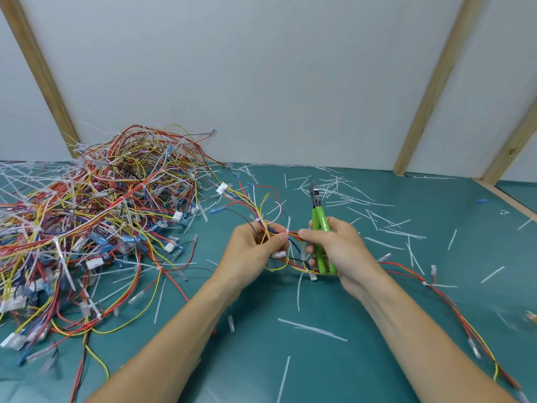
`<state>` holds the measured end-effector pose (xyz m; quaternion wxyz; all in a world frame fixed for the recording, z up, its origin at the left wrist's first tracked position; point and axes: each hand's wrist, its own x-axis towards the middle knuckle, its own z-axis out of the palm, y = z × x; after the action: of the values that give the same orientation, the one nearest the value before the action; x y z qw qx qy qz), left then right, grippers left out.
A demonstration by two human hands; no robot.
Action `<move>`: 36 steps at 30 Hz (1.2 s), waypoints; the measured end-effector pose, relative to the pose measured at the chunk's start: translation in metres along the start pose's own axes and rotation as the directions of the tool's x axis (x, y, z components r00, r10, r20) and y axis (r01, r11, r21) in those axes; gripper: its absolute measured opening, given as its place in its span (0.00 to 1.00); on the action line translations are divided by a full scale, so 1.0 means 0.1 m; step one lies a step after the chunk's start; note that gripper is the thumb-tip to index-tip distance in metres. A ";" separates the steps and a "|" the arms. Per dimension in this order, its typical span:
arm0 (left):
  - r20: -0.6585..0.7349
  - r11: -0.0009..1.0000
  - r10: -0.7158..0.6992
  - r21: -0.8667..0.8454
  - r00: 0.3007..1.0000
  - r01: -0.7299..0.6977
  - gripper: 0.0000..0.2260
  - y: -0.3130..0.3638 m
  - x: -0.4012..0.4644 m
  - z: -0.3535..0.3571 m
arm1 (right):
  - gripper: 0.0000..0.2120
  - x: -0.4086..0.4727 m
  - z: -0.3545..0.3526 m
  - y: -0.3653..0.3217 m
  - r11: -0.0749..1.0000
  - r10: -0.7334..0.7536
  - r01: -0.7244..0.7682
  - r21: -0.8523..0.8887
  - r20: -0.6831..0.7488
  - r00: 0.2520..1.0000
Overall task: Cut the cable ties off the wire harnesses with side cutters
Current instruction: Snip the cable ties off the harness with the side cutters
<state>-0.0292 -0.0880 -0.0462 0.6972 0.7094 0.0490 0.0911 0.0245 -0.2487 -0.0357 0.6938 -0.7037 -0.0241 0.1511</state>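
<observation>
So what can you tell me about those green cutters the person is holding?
The side cutters have two bright green handles, plastic-looking, and a small dark metal head. They stand nearly upright, head pointing up and away, not on any tie. The jaws look closed, though they are small. The right hand grips the handles, its fingers curled round them, while its thumb also pinches the wire harness held with the left hand.
</observation>
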 end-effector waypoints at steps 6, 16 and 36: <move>-0.115 0.998 -0.055 -0.009 0.992 0.054 0.04 0.01 0.02 -0.05 | 0.16 -0.01 -0.14 -0.08 0.782 -0.388 0.334 -0.526 0.007 0.922; -0.086 0.996 -0.090 -0.033 0.992 0.087 0.03 -0.01 0.02 -0.08 | 0.18 0.00 -0.50 -0.23 0.418 -0.457 0.461 -0.783 0.256 0.851; -0.183 0.980 0.032 0.201 0.983 0.005 0.08 -0.03 0.02 -0.05 | 0.18 0.01 -0.45 -0.22 0.349 -0.557 0.519 -0.780 0.273 0.784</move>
<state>-0.0284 -0.0830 -0.0490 0.6138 0.7649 0.1177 0.1559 0.0408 -0.2910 -0.0150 0.2912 -0.8969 -0.3069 -0.1287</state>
